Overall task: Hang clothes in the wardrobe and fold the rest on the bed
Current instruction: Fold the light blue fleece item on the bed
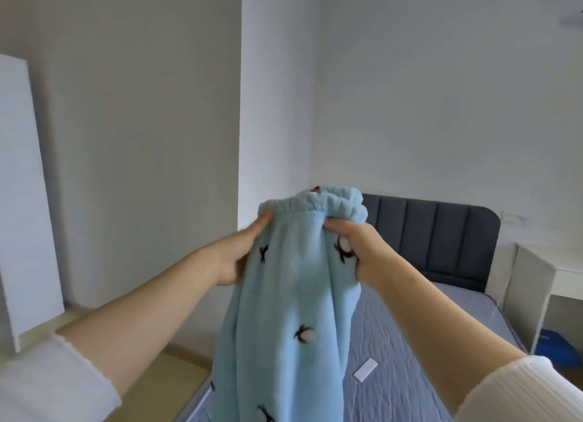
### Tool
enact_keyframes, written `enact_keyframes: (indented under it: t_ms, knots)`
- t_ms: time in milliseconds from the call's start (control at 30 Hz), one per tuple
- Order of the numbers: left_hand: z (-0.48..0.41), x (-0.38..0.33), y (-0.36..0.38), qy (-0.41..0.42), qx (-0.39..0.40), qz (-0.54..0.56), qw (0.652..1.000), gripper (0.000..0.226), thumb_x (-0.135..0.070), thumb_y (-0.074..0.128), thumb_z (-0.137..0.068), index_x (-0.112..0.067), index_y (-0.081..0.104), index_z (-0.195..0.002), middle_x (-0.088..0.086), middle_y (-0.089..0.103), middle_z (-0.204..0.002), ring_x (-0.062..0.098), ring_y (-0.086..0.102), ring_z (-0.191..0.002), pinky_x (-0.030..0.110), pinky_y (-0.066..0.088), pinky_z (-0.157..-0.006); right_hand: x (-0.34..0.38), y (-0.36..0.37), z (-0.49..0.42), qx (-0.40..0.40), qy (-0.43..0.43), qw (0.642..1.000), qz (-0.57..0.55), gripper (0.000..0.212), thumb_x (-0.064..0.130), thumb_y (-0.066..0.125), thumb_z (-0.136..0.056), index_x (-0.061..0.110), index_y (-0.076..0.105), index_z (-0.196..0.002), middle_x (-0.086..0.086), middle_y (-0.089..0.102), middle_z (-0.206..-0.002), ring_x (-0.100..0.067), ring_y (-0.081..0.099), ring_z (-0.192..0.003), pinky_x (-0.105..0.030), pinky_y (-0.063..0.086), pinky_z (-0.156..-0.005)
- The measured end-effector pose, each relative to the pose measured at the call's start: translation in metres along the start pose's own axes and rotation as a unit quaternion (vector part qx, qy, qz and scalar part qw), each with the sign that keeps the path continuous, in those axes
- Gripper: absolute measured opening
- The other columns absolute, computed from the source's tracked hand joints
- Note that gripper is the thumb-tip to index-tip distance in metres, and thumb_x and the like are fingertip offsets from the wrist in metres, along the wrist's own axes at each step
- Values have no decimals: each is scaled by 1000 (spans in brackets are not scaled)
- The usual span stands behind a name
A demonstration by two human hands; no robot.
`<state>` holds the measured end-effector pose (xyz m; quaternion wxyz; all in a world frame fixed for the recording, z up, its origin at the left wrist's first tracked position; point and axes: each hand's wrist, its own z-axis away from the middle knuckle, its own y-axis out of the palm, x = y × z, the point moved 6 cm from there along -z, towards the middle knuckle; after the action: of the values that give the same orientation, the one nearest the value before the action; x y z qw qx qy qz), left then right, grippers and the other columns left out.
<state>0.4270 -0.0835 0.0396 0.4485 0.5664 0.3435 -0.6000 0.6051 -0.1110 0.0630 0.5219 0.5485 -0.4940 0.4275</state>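
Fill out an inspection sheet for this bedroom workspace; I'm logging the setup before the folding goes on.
Surface: quilted grey-blue mattress.
Job's things: blue fleece trousers held up by the waistband above the mattress.
Clutter: small white flat card on the mattress.
Hands: left hand and right hand each grip the waistband.
Cables: thin white cord, seemingly, between headboard and white desk.
Surroundings: dark headboard, blue item under the desk, white walls.
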Motion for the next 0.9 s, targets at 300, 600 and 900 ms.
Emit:
enact_keyframes:
  t_ms: [300,600,900]
  knots:
    - [-17,-64,-87,193,-121,-158,961,21,12,62,-78,-3,66,-92,7,64,-79,17,59,-68,25,53,-59,28,48,-33,-81,-130,984,89,15,-1,68,-75,9,66,-86,-12,71,-82,-22,69,-69,-33,58,-60]
    - [-26,-153,-152,301,-187,-327,876,18,-35,61,-85,-27,57,-70,-9,57,-69,9,50,-59,19,41,-45,82,96,-36,-205,-282,937,12,13,8,71,-76,1,65,-85,-6,60,-72,-22,58,-72,-34,55,-70]
    - [-47,-130,-161,233,-80,-164,955,30,-26,43,-96,-14,51,-70,-7,50,-42,6,43,-34,12,33,-36,81,122,-45,-239,-138,944,182,56,70,45,-81,18,62,-87,6,58,-61,-7,45,-44,-15,38,-43]
